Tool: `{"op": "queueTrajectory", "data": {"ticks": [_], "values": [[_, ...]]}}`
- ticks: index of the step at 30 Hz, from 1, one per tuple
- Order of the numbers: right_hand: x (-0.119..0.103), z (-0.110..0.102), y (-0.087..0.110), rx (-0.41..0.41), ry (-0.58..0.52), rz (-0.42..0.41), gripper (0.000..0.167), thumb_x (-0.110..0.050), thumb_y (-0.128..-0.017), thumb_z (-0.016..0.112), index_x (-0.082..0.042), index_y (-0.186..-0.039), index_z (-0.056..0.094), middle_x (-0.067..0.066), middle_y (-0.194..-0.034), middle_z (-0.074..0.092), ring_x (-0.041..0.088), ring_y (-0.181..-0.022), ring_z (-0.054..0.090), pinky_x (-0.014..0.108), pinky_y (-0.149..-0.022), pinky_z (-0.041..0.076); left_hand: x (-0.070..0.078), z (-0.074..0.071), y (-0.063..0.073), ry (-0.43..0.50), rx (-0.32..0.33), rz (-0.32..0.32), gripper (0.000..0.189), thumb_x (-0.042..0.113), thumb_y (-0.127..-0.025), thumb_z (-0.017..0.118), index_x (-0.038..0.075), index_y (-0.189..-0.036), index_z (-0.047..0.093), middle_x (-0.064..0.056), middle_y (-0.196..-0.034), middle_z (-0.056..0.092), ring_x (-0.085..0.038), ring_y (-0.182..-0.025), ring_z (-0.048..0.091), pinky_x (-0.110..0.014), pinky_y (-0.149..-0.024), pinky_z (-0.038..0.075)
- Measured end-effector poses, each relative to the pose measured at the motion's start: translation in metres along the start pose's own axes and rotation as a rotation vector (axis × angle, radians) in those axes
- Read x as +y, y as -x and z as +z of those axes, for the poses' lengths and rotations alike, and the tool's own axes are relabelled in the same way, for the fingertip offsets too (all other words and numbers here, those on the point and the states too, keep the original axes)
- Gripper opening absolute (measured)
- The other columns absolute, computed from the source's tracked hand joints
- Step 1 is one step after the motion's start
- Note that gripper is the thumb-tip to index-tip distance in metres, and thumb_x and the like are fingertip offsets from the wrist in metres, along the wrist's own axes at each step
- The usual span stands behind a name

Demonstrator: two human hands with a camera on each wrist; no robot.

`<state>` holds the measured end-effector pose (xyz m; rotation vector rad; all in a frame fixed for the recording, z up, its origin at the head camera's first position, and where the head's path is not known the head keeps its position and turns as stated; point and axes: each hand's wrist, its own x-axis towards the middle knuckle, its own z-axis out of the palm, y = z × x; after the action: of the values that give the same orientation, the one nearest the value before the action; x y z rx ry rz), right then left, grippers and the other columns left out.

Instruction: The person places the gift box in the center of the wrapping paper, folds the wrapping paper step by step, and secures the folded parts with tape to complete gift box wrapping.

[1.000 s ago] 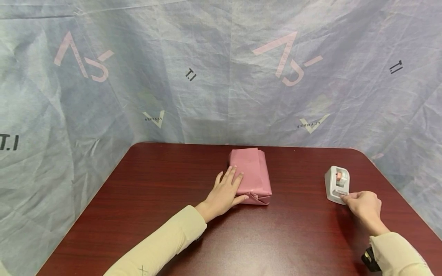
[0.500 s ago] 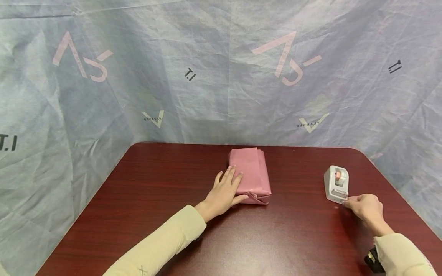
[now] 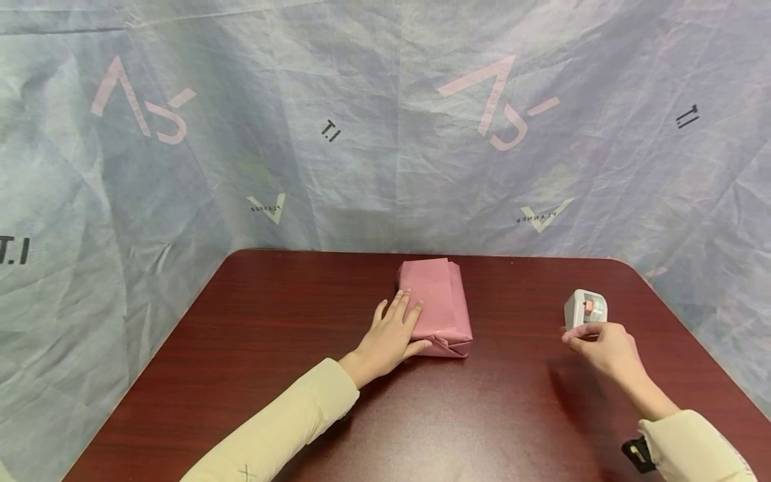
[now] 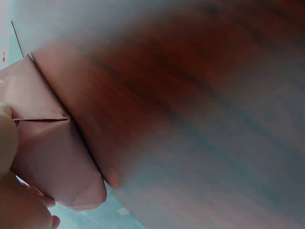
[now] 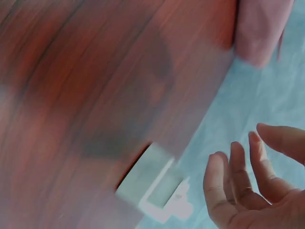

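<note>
A parcel in pink wrapping paper (image 3: 442, 304) lies on the table, its folded end facing me. My left hand (image 3: 385, 343) rests on its left side with the fingers spread and straight, the thumb at the near end. At the right, a white tape dispenser (image 3: 574, 309) with a small roll stands partly hidden behind my right hand (image 3: 608, 349). Thumb and index fingertip meet there, pinching what seems a small piece of clear tape, hardly visible. In the right wrist view the dispenser (image 5: 147, 179) sits apart from the fingers.
The dark red-brown wooden table (image 3: 289, 301) has rounded far corners. Grey-blue printed cloth (image 3: 361, 167) hangs behind it and along both sides. A black device (image 3: 638, 455) is strapped at my right sleeve.
My right hand has pulled away from the front of the tape dispenser, then swung left and up in front of it. My left hand and the parcel stay put.
</note>
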<state>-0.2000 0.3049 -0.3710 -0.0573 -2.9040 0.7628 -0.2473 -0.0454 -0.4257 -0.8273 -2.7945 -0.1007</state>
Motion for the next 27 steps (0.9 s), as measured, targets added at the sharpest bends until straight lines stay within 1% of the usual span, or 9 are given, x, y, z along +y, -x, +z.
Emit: {"op": "queueTrajectory", "data": {"ticks": [5,8,12,15,17,19,21,25,27], "values": [[-0.028,0.015,0.001,0.043,-0.051,-0.096,0.013,-0.017,-0.080,0.067,-0.005,-0.080,0.071,0.014,-0.079,0.069,0.014,-0.065,0.053,0.029,-0.057,0.038,0.000,0.000,0.000,-0.006,0.003,0.001,0.072,0.058,-0.091,0.035,0.009,-0.143,0.029,-0.019,-0.150,0.020,-0.029,-0.140,0.018,-0.050,-0.108,0.020],[-0.044,0.023,0.000,0.071,-0.109,-0.151,0.010,-0.014,-0.079,0.068,-0.004,-0.078,0.070,0.013,-0.078,0.070,0.007,-0.062,0.052,0.026,-0.057,0.040,0.000,0.000,0.000,0.001,0.004,0.002,0.072,0.058,-0.091,0.035,0.009,-0.143,0.029,-0.019,-0.150,0.020,-0.029,-0.140,0.018,-0.051,-0.108,0.020],[-0.063,0.035,0.000,0.087,-0.176,-0.186,0.007,-0.013,-0.079,0.068,-0.006,-0.078,0.071,0.010,-0.079,0.071,-0.001,-0.063,0.053,0.021,-0.057,0.041,-0.001,0.000,0.000,0.020,-0.008,0.006,0.071,0.057,-0.091,0.034,0.009,-0.143,0.029,-0.019,-0.150,0.019,-0.029,-0.140,0.017,-0.052,-0.107,0.021],[-0.076,0.046,0.001,0.097,-0.193,-0.197,0.007,-0.014,-0.080,0.067,-0.009,-0.080,0.071,0.007,-0.082,0.071,0.004,-0.069,0.058,0.021,-0.060,0.042,-0.002,0.000,0.000,0.039,-0.019,0.014,0.071,0.056,-0.092,0.033,0.008,-0.143,0.028,-0.020,-0.150,0.019,-0.030,-0.140,0.016,-0.053,-0.106,0.022],[-0.084,0.053,0.002,0.108,-0.207,-0.222,0.006,-0.014,-0.080,0.067,-0.010,-0.080,0.071,0.005,-0.083,0.071,0.009,-0.075,0.061,0.023,-0.063,0.044,-0.003,0.000,0.000,0.050,-0.023,0.021,0.070,0.056,-0.092,0.033,0.008,-0.143,0.028,-0.021,-0.150,0.018,-0.031,-0.140,0.016,-0.053,-0.106,0.022],[-0.092,0.061,0.003,0.104,-0.233,-0.248,0.005,-0.013,-0.080,0.067,-0.010,-0.080,0.071,0.004,-0.083,0.071,0.012,-0.076,0.062,0.024,-0.064,0.045,-0.004,-0.001,0.000,0.056,-0.028,0.025,0.069,0.055,-0.092,0.033,0.008,-0.143,0.027,-0.021,-0.150,0.018,-0.031,-0.140,0.015,-0.053,-0.106,0.021],[-0.100,0.067,0.004,0.095,-0.271,-0.275,0.005,-0.012,-0.080,0.068,-0.009,-0.078,0.070,0.003,-0.082,0.069,0.012,-0.075,0.062,0.023,-0.063,0.047,-0.005,-0.001,0.000,0.061,-0.032,0.028,0.069,0.054,-0.093,0.032,0.008,-0.144,0.027,-0.021,-0.150,0.017,-0.031,-0.141,0.014,-0.053,-0.107,0.020],[-0.114,0.079,0.005,0.058,-0.348,-0.300,0.005,-0.010,-0.080,0.068,-0.005,-0.078,0.069,0.003,-0.082,0.066,0.007,-0.067,0.059,0.019,-0.059,0.046,-0.004,-0.002,0.000,0.068,-0.048,0.027,0.067,0.053,-0.094,0.030,0.009,-0.144,0.025,-0.020,-0.151,0.015,-0.030,-0.141,0.012,-0.052,-0.108,0.017],[-0.119,0.084,0.005,0.050,-0.366,-0.308,0.005,-0.009,-0.079,0.068,-0.004,-0.078,0.070,0.003,-0.082,0.065,0.005,-0.064,0.056,0.019,-0.057,0.045,-0.004,-0.004,0.000,0.071,-0.059,0.022,0.066,0.053,-0.094,0.029,0.010,-0.145,0.024,-0.020,-0.151,0.014,-0.030,-0.141,0.011,-0.051,-0.109,0.016]]}}
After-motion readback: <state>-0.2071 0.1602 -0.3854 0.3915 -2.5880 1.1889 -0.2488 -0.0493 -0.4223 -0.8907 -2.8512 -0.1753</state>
